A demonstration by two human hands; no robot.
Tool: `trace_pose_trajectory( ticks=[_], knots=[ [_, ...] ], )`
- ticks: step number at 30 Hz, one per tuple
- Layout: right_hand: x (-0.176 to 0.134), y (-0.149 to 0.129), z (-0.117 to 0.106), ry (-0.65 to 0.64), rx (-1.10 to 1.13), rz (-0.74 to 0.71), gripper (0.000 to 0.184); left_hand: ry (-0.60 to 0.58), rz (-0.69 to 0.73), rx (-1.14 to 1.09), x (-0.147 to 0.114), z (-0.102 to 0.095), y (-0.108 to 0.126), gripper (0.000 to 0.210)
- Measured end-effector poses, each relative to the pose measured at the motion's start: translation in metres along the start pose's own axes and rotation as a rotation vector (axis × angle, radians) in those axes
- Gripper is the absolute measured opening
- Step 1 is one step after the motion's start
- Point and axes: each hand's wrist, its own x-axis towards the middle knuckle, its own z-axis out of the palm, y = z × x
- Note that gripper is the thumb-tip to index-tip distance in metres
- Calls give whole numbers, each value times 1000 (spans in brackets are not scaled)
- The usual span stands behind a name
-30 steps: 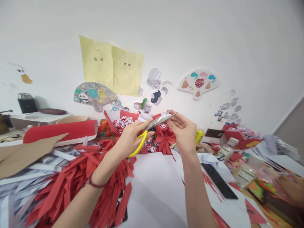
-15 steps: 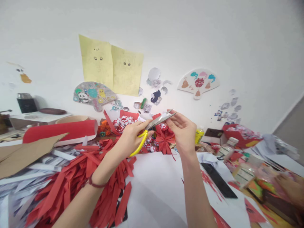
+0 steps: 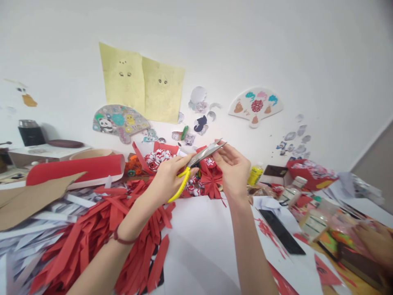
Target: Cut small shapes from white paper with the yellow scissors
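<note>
My left hand [image 3: 172,174] grips yellow-handled scissors [image 3: 181,186] by the loops, their metal blades slanting up to the right. The blades look slightly parted. Beside the tips, my right hand [image 3: 235,166] is closed in a pinch with its fingertips turned away; whatever lies between them is too hidden to tell. Just beyond and below the scissors is a red folded-paper flower [image 3: 212,182]. Red-and-white paper flowers [image 3: 158,159] are clustered behind my left hand. Under my left forearm spreads a heap of red paper strips [image 3: 92,229].
White paper strips [image 3: 21,246] and brown cardboard [image 3: 37,196] lie left, near a red paper roll [image 3: 76,169]. White sheets [image 3: 196,233] cover the middle. At right are a black phone-like slab [image 3: 282,232], bottles [image 3: 313,225] and a red container of paper flowers [image 3: 307,174].
The whole view has shifted slightly. My right hand has edged a little left, closer to the scissors. Both hands keep their grips.
</note>
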Motion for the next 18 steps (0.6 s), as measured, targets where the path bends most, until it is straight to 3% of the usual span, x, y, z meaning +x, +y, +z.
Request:
trace_pose_trajectory(
  ticks=[18],
  knots=[
    [-5,6,15,135,173,38,23,49,-24,-14,-2,5,4,46]
  ],
)
